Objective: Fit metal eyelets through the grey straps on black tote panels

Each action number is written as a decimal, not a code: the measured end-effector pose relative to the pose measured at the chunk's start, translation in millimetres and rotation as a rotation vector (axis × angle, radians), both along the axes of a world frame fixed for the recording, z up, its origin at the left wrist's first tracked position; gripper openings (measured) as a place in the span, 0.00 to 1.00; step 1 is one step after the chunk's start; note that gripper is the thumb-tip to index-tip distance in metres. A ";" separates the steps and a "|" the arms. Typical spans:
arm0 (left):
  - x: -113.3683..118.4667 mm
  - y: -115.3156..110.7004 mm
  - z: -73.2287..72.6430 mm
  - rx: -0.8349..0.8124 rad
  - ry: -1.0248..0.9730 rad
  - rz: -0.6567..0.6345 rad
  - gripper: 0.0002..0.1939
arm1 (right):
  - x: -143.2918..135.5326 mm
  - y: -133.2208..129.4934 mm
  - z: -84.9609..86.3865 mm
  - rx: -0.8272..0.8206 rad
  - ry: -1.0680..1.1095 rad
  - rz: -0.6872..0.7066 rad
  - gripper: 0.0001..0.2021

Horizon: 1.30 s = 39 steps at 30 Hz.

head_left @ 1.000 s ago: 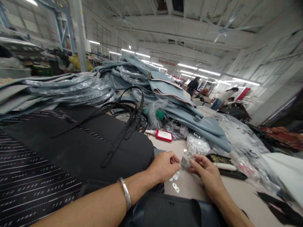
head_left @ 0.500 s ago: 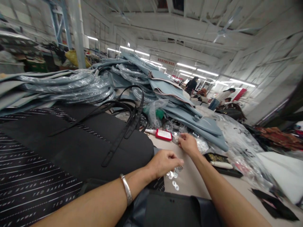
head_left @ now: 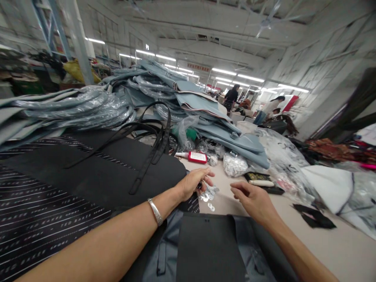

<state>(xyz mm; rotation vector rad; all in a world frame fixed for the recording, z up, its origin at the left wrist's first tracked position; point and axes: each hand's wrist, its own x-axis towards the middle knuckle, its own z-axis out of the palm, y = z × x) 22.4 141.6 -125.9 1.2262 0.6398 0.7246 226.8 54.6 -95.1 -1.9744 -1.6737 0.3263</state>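
Note:
My left hand (head_left: 197, 181), with a silver bangle on its wrist, hovers just over a small pile of silvery round washers (head_left: 209, 192). Its fingers are loosely curled round a small dark, shiny piece (head_left: 200, 185), too small to name. To the right of the pile is my right hand (head_left: 249, 196), thumb and fingertips drawn together. Whatever they may hold is hidden. Closest to me lies a dark panel with grey-blue fabric (head_left: 210, 243) at its sides, two small holes showing near its top edge.
Black padded pieces (head_left: 96, 164) with straps (head_left: 145, 164) cover the left. Beyond the hands lie a red bottle (head_left: 197, 157) and a clear bag of pale pieces (head_left: 234, 164). Blue-grey panels (head_left: 205, 102) are heaped behind. A black tray (head_left: 261, 182) sits right. People (head_left: 231, 97) stand far off.
My right hand has drawn back from beside the red bottle and the clear bag towards me. My left hand has lifted off the washers, turning so its palm side shows. The view has shifted slightly.

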 end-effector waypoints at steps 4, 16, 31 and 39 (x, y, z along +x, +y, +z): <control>-0.9 2.2 20.4 0.103 0.058 0.056 0.23 | 3.3 -30.3 0.6 -0.071 0.033 -0.014 0.18; -65.2 -111.0 40.8 1.267 0.922 -0.162 0.13 | -29.7 -34.8 8.0 -0.132 -0.066 0.238 0.11; -68.5 -127.6 3.8 1.331 0.934 -0.112 0.16 | -56.6 12.8 12.3 -0.475 -0.142 0.333 0.05; -68.5 -126.7 1.2 1.307 0.923 -0.128 0.17 | -53.5 27.3 14.1 -0.557 -0.100 0.461 0.10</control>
